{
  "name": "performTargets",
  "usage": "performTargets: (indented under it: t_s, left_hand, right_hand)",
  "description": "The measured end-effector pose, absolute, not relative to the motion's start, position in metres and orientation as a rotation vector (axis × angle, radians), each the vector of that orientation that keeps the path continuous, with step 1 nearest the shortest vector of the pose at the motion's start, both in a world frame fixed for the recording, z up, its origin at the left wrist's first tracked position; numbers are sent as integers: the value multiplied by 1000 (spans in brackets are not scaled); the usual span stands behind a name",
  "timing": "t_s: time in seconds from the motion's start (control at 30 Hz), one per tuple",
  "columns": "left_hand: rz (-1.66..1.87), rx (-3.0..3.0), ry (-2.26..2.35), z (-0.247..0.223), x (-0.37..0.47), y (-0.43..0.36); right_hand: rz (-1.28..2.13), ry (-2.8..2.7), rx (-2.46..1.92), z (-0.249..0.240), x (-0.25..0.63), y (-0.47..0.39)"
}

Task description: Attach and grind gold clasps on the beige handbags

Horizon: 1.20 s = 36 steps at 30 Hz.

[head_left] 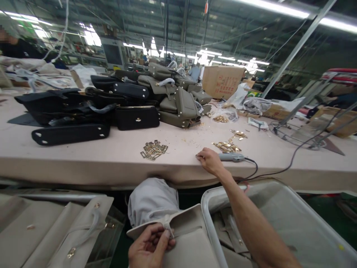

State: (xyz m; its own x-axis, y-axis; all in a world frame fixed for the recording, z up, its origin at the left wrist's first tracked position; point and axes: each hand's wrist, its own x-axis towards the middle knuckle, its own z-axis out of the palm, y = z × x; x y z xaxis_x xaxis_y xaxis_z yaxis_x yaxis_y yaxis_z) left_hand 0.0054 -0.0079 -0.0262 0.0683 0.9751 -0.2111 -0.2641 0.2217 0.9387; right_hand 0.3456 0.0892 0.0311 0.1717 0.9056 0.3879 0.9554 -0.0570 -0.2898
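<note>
My left hand [153, 243] is closed on a narrow strap tab at the top edge of a beige handbag [192, 242], thumb and fingers pinched together. The bag rests at my lap, its opening facing up. Over the table's front edge reaches my right hand [208, 160], its fingertips pinched close to the tabletop; whatever sits between them is too small to make out. Just right of that hand lies a grey electric screwdriver [232, 157] with a black cable, partly hidden by the hand. Gold metal plates [227, 147] are heaped behind it, and darker slotted metal plates [154, 149] lie to the left.
Black handbags [138, 118] and olive handbags [181, 108] are piled on the long table [178, 167]. Below right stands a pale plastic bin [279, 197] with bags inside; more beige bags [41, 227] lie lower left. A cardboard box [221, 82] and metal stand are behind.
</note>
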Motion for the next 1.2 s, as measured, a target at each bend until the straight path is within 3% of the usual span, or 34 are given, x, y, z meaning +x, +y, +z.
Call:
performTargets:
  t_s: [0.37,0.57,0.73,1.03,1.2]
  left_hand:
    - [1157,892,1080,-25,2,-9]
    - [1044,924,1023,-15,-1,1]
    - [1032,848,1008,-4,6,5]
    - [1000,817,956,-7,19,-5]
    - [987,920,896,-9,24,-13]
  right_hand:
    - [39,-1646,-2066,51,346,106]
    - [748,-1251,-1407,59,293,69]
    - [989,-995,-1210,63,222,22]
    - [904,-953,-1379,18,181,-32]
    - [858,-1073,-1423,26,191,-45]
